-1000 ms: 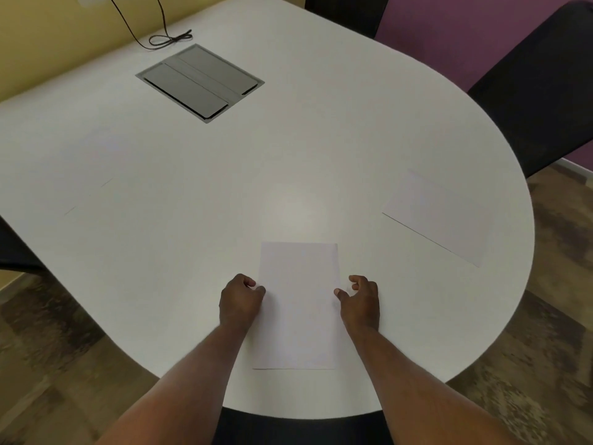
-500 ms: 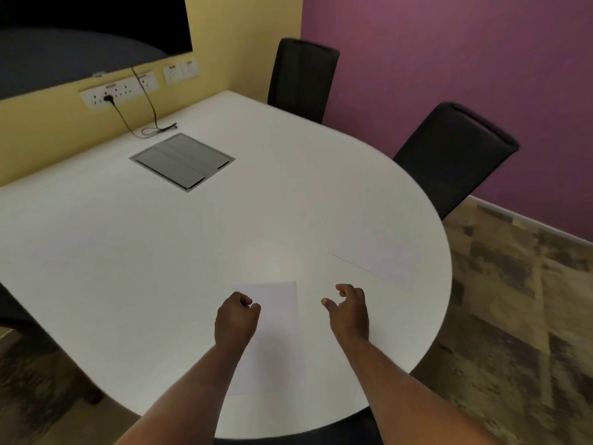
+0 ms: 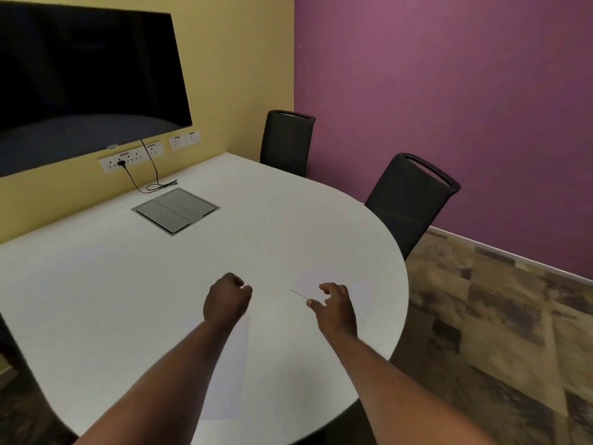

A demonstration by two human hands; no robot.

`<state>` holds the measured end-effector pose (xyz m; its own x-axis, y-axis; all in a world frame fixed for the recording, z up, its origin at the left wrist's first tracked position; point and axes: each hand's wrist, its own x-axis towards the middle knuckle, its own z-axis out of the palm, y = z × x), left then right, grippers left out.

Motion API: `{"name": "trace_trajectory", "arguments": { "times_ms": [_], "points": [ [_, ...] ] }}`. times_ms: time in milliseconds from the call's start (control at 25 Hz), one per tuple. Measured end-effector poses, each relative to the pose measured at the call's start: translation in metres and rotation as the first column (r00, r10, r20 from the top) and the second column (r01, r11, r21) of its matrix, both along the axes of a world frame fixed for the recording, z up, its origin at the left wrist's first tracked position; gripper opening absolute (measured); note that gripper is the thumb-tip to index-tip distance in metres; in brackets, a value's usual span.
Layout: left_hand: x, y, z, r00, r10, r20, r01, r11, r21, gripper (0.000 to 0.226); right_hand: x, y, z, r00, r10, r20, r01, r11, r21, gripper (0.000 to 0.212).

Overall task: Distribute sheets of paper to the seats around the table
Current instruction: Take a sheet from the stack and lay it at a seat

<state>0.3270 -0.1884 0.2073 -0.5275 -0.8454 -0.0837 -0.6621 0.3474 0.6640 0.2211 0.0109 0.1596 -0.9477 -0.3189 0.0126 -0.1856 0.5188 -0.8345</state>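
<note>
A plain white sheet of paper point(image 3: 231, 364) lies flat on the white round-ended table point(image 3: 128, 284), near its front edge and partly covered by the person's left forearm. A second plain white sheet point(image 3: 306, 285) rests to the right, near the curved rim, its near end hidden behind the right hand point(image 3: 335, 308), whose fingers are relaxed, half-bent and empty. The left hand point(image 3: 226, 300) is curled into a loose fist, gripping nothing. Beyond sit a grey square cable hatch point(image 3: 176, 210), two black chairs point(image 3: 286, 141) point(image 3: 409, 200), white wall sockets point(image 3: 128, 159) with markings too small to read, and a dark wall screen point(image 3: 86, 75).
</note>
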Motion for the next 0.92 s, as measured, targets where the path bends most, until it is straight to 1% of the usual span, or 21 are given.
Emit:
{"name": "trace_trajectory", "arguments": {
  "times_ms": [160, 320, 400, 520, 640, 800, 920],
  "points": [
    [-0.05, 0.077, 0.027, 0.998, -0.002, -0.057, 0.003, 1.0, 0.013, 0.025, -0.034, 0.061, 0.027, 0.998, 0.061, -0.033, -0.061, 0.998, -0.011, 0.037],
    [-0.094, 0.132, 0.019, 0.999, -0.02, -0.042, 0.023, 0.997, 0.068, 0.027, -0.075, 0.105, 0.043, 0.995, 0.067, -0.08, -0.065, 0.998, 0.019, 0.036],
    [-0.117, 0.148, 0.011, 0.999, -0.019, -0.045, 0.023, 0.996, 0.088, 0.029, -0.1, 0.118, 0.045, 0.994, 0.066, -0.085, -0.065, 0.998, 0.008, 0.036],
    [-0.15, 0.159, -0.004, 0.998, 0.001, -0.057, 0.007, 0.991, 0.134, 0.027, -0.137, 0.126, 0.041, 0.992, 0.088, -0.087, -0.087, 0.996, 0.015, 0.035],
    [-0.176, 0.16, -0.022, 0.998, 0.046, -0.035, -0.039, 0.983, 0.178, 0.023, -0.172, 0.124, 0.033, 0.989, 0.128, -0.073, -0.126, 0.991, 0.035, 0.036],
    [-0.223, 0.146, -0.056, 0.994, 0.105, -0.025, -0.097, 0.971, 0.218, 0.019, -0.237, 0.108, 0.014, 0.981, 0.184, -0.066, -0.18, 0.982, 0.066, 0.037],
    [-0.254, 0.131, -0.08, 0.983, 0.181, 0.015, -0.178, 0.943, 0.28, 0.015, -0.286, 0.093, -0.002, 0.973, 0.23, -0.034, -0.224, 0.966, 0.125, 0.036]
  ]
}}
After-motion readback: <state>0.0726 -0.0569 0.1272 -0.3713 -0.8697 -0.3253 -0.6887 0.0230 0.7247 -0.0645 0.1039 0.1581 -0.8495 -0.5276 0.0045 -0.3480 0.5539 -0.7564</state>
